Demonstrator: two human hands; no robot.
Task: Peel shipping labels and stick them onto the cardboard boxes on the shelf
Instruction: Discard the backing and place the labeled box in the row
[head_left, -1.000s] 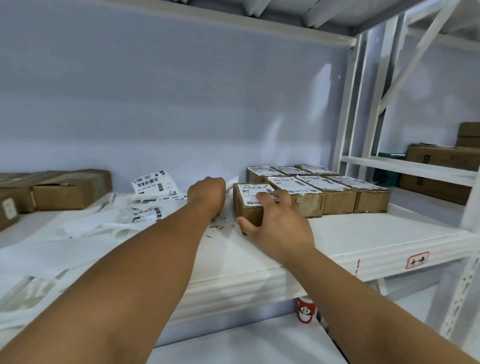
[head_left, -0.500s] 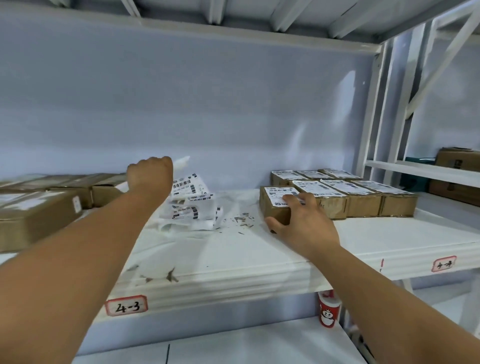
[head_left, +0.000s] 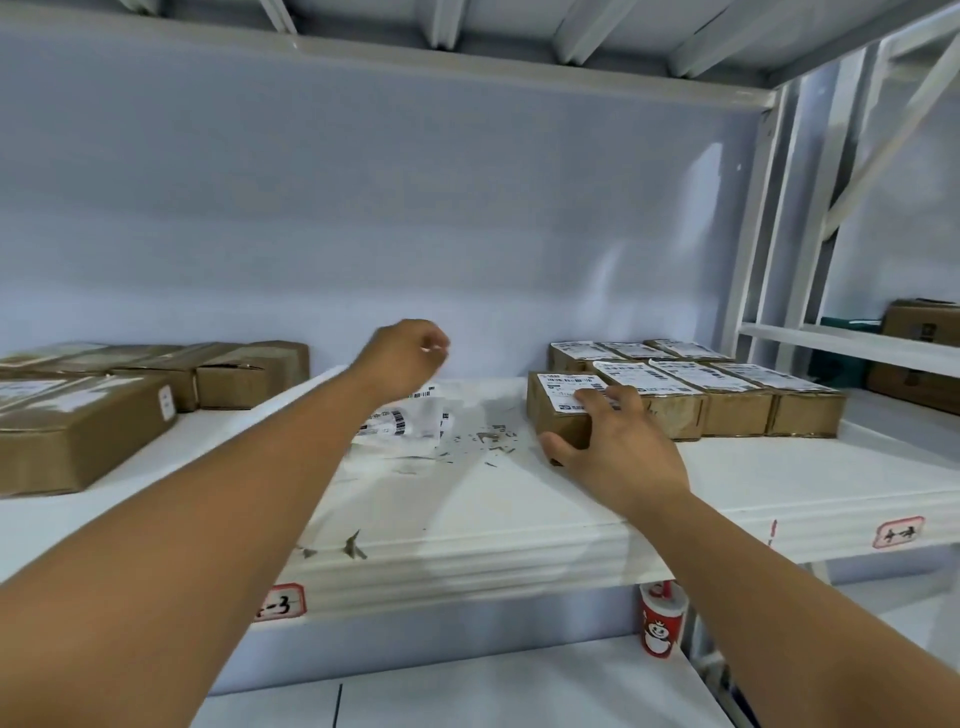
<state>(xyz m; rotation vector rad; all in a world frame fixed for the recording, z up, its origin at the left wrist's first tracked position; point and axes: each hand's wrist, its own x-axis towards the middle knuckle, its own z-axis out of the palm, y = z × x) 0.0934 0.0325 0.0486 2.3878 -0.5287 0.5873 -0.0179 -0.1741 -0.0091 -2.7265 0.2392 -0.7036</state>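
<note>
Your left hand (head_left: 402, 353) has swung back from the plain cartons (head_left: 78, 431) and now hovers over the loose label sheets (head_left: 402, 422). Your right hand (head_left: 618, 449) has stayed on the front box (head_left: 556, 423).

The left fingers are curled. A white fleck shows at them, but I cannot tell whether they pinch anything. Your right fingers lie spread and fairly straight on the shipping label (head_left: 563, 391), with the thumb against the box's front.

That label sits flat on the box top, face up. Its barcode end is farthest from you, and its long axis seems to follow the box's length.

Every box in the right-hand cluster (head_left: 727, 397) on the shelf (head_left: 519, 499) already wears a label. The cartons on the left look unlabelled, so you are probably partway through.
</note>
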